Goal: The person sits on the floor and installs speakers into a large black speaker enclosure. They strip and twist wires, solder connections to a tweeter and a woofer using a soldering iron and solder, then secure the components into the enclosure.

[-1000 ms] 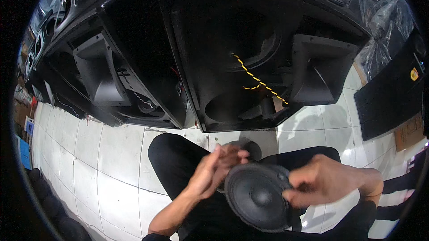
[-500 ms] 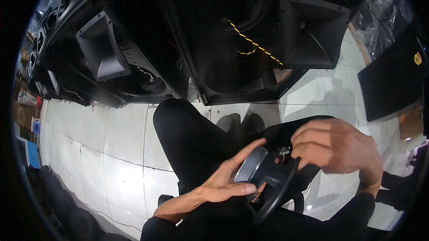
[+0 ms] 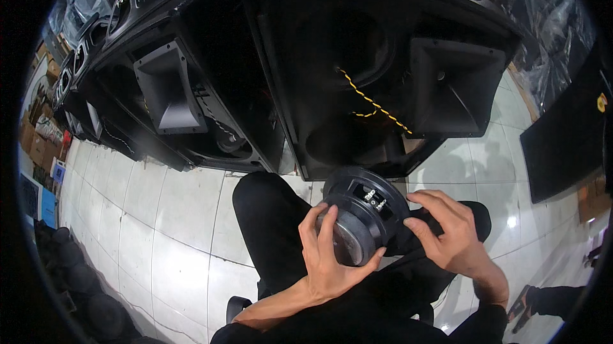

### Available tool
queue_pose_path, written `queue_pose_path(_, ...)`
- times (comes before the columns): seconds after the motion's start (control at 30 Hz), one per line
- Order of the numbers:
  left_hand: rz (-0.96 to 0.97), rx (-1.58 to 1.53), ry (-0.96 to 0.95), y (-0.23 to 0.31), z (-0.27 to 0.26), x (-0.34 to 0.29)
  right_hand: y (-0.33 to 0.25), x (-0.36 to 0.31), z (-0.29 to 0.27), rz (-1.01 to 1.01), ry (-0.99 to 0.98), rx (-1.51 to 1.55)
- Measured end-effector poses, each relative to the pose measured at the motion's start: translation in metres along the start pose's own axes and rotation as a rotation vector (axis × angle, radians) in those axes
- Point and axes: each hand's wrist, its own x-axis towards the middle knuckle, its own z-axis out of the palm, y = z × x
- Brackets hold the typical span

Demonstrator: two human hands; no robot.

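Observation:
A black round speaker driver (image 3: 369, 217) is held above my lap, its magnet side turned up toward me. Two metal terminals (image 3: 375, 200) show on its basket. My left hand (image 3: 329, 266) is wrapped around the thick magnet from below and left, fingers on one side and thumb on the other. At the driver's right edge, my right hand (image 3: 450, 232) pinches the rim between thumb and fingers. The cone side faces away and is hidden.
Ahead stands a black speaker cabinet (image 3: 281, 89) with a horn (image 3: 460, 85) and a yellow-black twisted wire (image 3: 377, 106). More cabinets with a grey horn (image 3: 169, 89) line the left. Several dark round parts (image 3: 80, 274) lie lower left. Another person's foot (image 3: 522, 306) is at right.
The driver has moved up and turned so its terminals face up. My left hand has shifted onto the magnet, and my right hand has moved from the terminals to the rim. The view has tilted.

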Motion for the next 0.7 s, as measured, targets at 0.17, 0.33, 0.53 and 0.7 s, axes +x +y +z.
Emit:
queue_pose_path(0.17,0.080,0.091,0.053,-0.006,0.000,0.001,0.005,0.006,0.010,-0.160,0.134,-0.070)
queue_pose_path(0.33,0.153,0.136,0.122,-0.016,0.011,-0.006,0.001,0.028,0.023,-0.272,0.089,-0.101)
queue_pose_path(0.53,0.207,0.191,0.038,-0.019,0.017,-0.007,0.025,0.019,0.037,-0.234,0.085,-0.085)
queue_pose_path(0.7,-0.015,0.273,0.124,-0.053,0.046,-0.024,0.053,0.029,0.076,-0.171,0.007,-0.115)
